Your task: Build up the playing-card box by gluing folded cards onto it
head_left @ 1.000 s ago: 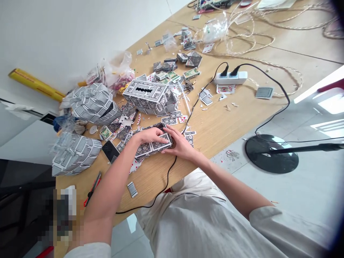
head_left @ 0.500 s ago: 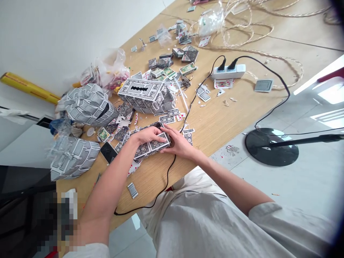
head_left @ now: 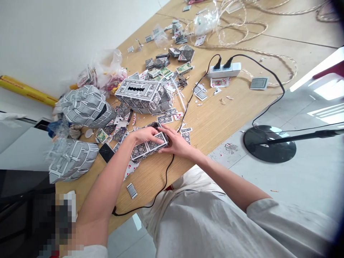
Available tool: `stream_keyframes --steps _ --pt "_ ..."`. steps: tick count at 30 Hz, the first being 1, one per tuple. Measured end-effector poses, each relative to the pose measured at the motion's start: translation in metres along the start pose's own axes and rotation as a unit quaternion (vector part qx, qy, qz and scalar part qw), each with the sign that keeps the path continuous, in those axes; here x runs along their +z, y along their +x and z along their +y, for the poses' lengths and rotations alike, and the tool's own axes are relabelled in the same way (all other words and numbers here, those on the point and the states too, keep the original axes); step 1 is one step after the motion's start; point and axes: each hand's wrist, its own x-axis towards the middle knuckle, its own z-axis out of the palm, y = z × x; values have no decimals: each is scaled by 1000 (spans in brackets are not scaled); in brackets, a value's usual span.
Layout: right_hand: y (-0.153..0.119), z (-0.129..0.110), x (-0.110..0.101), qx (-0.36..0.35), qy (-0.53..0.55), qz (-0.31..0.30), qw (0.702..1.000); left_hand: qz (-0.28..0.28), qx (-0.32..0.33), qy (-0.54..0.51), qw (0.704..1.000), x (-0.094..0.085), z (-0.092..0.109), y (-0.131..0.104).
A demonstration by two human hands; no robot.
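Observation:
A box made of black-and-white patterned playing cards [head_left: 140, 152] rests on the table in front of me. My left hand [head_left: 145, 137] lies over its top, fingers bent over the far edge into the opening and thumb pressing on a card of the near face. Around the right end of the same box curls my right hand [head_left: 176, 142], its thumb low on the near side and fingers at the far corner. Part of the fingertips is hidden behind the card walls. Just beyond stands a larger card-covered box [head_left: 139, 94] with a dark wavy slot on top.
Two woven card shapes [head_left: 87, 105] and a phone [head_left: 106, 152] are on the left. Loose cards, card packs [head_left: 185, 53] and scraps litter the table. A black cable [head_left: 167, 172] runs close by my right hand; a power strip [head_left: 224, 70] lies further right.
Both hands keep nearly the same hold on the card box. The whole view has shifted slightly, so the table's contents appear a little further left.

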Motion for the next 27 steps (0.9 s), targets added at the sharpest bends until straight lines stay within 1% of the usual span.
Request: stream_keyframes --steps 4,9,16,22,27 --pt "0 0 0 0 4 4 1000 -23 11 -24 999 0 0 2" --pt "1 -1 0 1 9 9 1000 -18 29 -21 999 0 -3 3" --pt "0 -2 0 1 6 14 1000 -12 27 -23 999 0 -3 2" --pt "1 -2 0 8 8 12 1000 -7 39 -11 999 1 -3 1" --pt "1 -3 0 10 10 13 1000 -15 41 -15 999 -2 -4 1"
